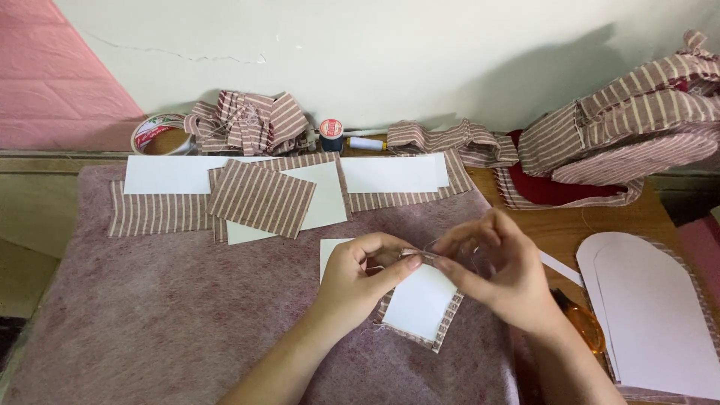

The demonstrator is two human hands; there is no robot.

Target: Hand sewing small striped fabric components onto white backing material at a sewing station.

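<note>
Striped fabric edging a white card piece (420,304), lying on the felt mat (187,300), sat pinched by both hands, left hand (360,274) and right hand (499,274), fingers clamped on its upper edge, apparently mid-hemming, needing a steady grip next.

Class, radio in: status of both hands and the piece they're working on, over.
Left hand and right hand both pinch the top edge of the striped fabric-backed white card. Card rests on the felt mat. Nothing in the way.

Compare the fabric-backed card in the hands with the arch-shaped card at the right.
The fabric-backed card is a small rectangle; the arch-shaped card is larger with a rounded top. The first is gripped by both hands, left hand and right hand; the arch lies untouched. Both are white, edged in striped fabric.
</note>
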